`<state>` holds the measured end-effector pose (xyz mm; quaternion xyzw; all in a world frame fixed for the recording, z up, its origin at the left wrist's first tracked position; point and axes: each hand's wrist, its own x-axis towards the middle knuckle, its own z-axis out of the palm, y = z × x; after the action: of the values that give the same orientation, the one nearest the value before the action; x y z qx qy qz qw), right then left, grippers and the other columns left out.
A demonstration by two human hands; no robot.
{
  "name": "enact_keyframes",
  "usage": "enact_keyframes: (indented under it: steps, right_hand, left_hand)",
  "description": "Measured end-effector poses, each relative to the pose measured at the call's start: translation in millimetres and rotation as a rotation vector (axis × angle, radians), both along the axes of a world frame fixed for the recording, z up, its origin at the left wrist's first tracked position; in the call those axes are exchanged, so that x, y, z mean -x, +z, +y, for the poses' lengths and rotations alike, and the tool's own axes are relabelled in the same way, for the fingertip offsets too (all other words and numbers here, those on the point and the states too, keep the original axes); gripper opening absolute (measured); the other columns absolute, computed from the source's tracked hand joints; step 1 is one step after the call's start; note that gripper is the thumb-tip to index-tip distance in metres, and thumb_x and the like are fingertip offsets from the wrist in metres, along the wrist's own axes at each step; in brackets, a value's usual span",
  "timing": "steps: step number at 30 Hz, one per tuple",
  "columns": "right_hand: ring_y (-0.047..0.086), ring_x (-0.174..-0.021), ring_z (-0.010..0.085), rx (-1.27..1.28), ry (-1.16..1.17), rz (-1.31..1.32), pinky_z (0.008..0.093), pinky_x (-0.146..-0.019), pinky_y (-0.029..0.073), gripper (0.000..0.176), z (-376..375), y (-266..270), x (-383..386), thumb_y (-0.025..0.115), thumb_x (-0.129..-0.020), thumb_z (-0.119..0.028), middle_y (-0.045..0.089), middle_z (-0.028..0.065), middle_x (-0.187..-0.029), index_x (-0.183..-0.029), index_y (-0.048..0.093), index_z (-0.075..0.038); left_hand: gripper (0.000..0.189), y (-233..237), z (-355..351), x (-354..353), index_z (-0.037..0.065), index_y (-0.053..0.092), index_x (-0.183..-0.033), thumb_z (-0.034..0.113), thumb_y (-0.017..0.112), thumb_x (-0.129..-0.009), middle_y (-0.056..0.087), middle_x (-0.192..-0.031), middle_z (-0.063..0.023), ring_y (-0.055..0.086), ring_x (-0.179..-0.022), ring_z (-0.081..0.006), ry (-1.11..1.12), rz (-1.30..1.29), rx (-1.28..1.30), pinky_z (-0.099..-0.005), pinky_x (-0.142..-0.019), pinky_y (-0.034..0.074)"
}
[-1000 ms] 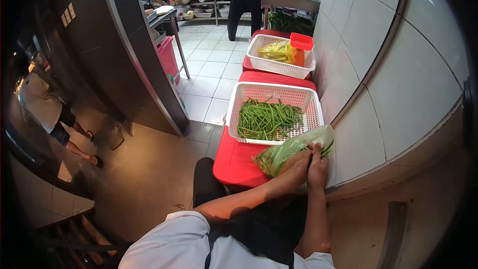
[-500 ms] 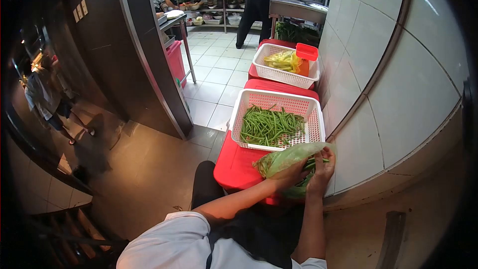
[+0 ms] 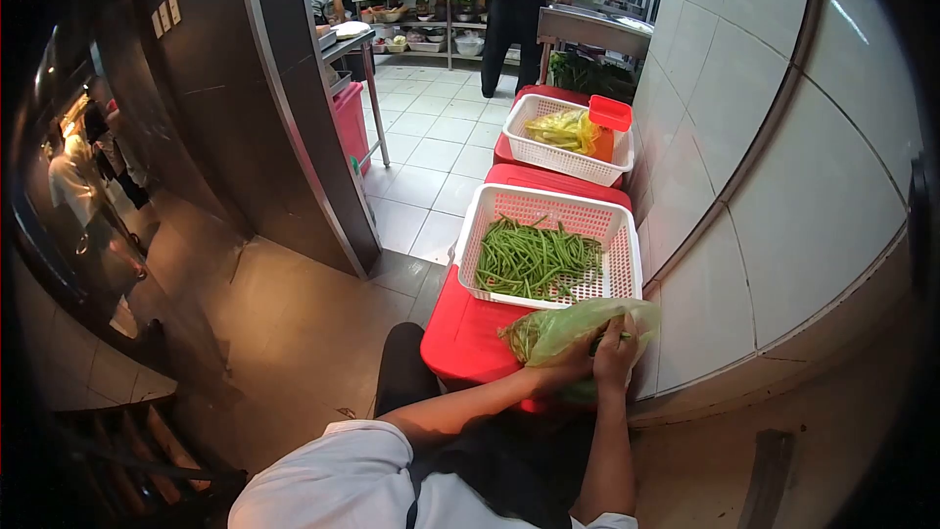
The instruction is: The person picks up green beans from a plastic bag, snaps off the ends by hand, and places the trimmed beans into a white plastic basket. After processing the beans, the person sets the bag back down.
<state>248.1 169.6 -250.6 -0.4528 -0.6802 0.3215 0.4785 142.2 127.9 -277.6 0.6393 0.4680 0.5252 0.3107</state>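
Observation:
A pale green, see-through plastic bag [image 3: 578,321] with green beans in it lies at the near end of a red lid [image 3: 460,323]. My left hand [image 3: 570,368] is at the bag's lower edge, its fingers curled and partly covered by the film; what they hold is hidden. Close beside it, at the bag's mouth, my right hand [image 3: 614,355] is closed, with a bit of green bean showing at the fingertips. Just beyond the bag stands a white perforated basket [image 3: 624,225] holding a heap of loose green beans [image 3: 534,257].
A second white basket [image 3: 568,159] farther back holds a yellow bag [image 3: 558,129] and a red container [image 3: 610,114]. The tiled wall [image 3: 695,284] runs close on the right. Co-workers stand in the kitchen beyond, one in black [image 3: 514,20]. Other people are at left.
My hands have drawn slightly down and closer together at the bag's mouth. My right fingers have curled in, and fewer beans show between the hands. The view has tilted a little.

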Motion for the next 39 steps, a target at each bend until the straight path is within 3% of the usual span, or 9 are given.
enact_keyframes:
  steps: [3, 9, 15, 18, 21, 24, 27, 33, 39]
  right_hand:
    - [0.059, -0.082, 0.016, -0.126, -0.033, -0.046, 0.0351, -0.077, 0.047, 0.024, -6.7, 14.6, 8.9, 0.055, -0.107, -0.023, 0.062, 0.0093, -0.088, -0.099, 0.06, -0.001]
    - [0.062, -0.088, 0.0191, -0.089, -0.126, 0.315, 0.0348, -0.081, 0.049, 0.021, -18.0, 42.1, 2.4, 0.053, -0.106, -0.016, 0.065, 0.0128, -0.097, -0.108, 0.059, 0.004]
    - [0.058, -0.083, 0.0213, -0.01, -0.125, -0.053, 0.0357, -0.08, 0.049, 0.024, -0.7, 7.3, -9.7, 0.049, -0.107, -0.016, 0.064, 0.0143, -0.091, -0.102, 0.061, 0.005]
    - [0.058, -0.083, 0.0243, -0.027, -0.126, -0.037, 0.0379, -0.08, 0.048, 0.023, 6.1, 1.3, -14.3, 0.048, -0.106, -0.013, 0.065, 0.0173, -0.09, -0.102, 0.061, 0.005]
    - [0.062, -0.088, 0.0307, 0.096, -0.012, 0.01, 0.0413, -0.082, 0.048, 0.023, 5.0, 21.8, -20.7, 0.048, -0.105, -0.013, 0.066, 0.0212, -0.094, -0.104, 0.063, 0.005]
    - [0.059, -0.09, 0.0473, 0.023, 0.047, -0.158, 0.0515, -0.082, 0.045, 0.022, 0.2, 37.5, -17.4, 0.05, -0.101, -0.013, 0.063, 0.0275, -0.095, -0.097, 0.059, 0.006]
    - [0.059, -0.092, 0.0474, -0.075, 0.167, -0.415, 0.0521, -0.083, 0.046, 0.025, -2.2, 26.4, -16.8, 0.051, -0.102, -0.017, 0.063, 0.0253, -0.096, -0.095, 0.062, 0.005]
    - [0.058, -0.092, 0.0436, -0.08, 0.173, -0.339, 0.0496, -0.084, 0.045, 0.03, -19.9, 41.4, -3.9, 0.05, -0.105, -0.024, 0.062, 0.0223, -0.095, -0.096, 0.063, 0.002]
    - [0.061, -0.09, 0.0375, -0.066, 0.22, -0.156, 0.0434, -0.085, 0.048, 0.026, -16.1, 27.5, -2.3, 0.05, -0.105, -0.019, 0.063, 0.0195, -0.097, -0.101, 0.062, 0.003]
  left_hand:
    - [0.06, -13.0, 7.0, 2.9, 0.004, 0.051, -0.143, 0.014, 0.07, -0.087, 0.06, -0.135, -0.0224, 0.056, -0.128, -0.0377, 0.061, 0.107, -0.042, -0.0427, -0.108, 0.042]
    - [0.055, 2.2, 3.4, 2.7, 0.002, 0.055, -0.138, 0.019, 0.07, -0.088, 0.062, -0.129, -0.0247, 0.057, -0.123, -0.04, 0.131, 0.21, 0.033, -0.0453, -0.106, 0.043]
    - [0.058, -3.4, 1.7, -3.2, 0.002, 0.056, -0.137, 0.025, 0.073, -0.086, 0.063, -0.127, -0.0259, 0.058, -0.121, -0.0418, 0.121, 0.107, 0.163, -0.0468, -0.104, 0.043]
    - [0.059, -2.6, -0.7, -1.8, 0.002, 0.056, -0.137, 0.025, 0.073, -0.085, 0.062, -0.128, -0.0261, 0.057, -0.122, -0.0417, 0.069, 0.062, 0.275, -0.0468, -0.104, 0.043]
    - [0.058, -7.6, -0.5, 1.1, 0.003, 0.057, -0.136, 0.023, 0.072, -0.084, 0.062, -0.128, -0.026, 0.057, -0.122, -0.0408, 0.06, 0.231, 0.149, -0.0469, -0.105, 0.043]
    - [0.055, -11.2, 2.2, -4.5, 0.001, 0.056, -0.135, 0.019, 0.069, -0.085, 0.061, -0.13, -0.0268, 0.057, -0.124, -0.0401, 0.116, 0.216, -0.024, -0.0466, -0.106, 0.042]
    - [0.052, -33.1, 13.8, -5.7, -0.001, 0.056, -0.135, 0.018, 0.065, -0.087, 0.06, -0.132, -0.0267, 0.056, -0.126, -0.0391, 0.001, 0.065, 0.151, -0.0462, -0.107, 0.042]
    - [0.043, -56.6, 17.4, -3.5, 0.0, 0.049, -0.137, 0.005, 0.055, -0.094, 0.056, -0.131, -0.0232, 0.053, -0.125, -0.0363, 0.016, 0.353, -0.042, -0.0451, -0.11, 0.039]
    - [0.039, -50.4, 1.3, -0.6, 0.001, 0.052, -0.135, 0.013, 0.057, -0.098, 0.061, -0.121, -0.0241, 0.056, -0.123, -0.0393, 0.09, 0.039, -0.024, -0.0461, -0.107, 0.042]
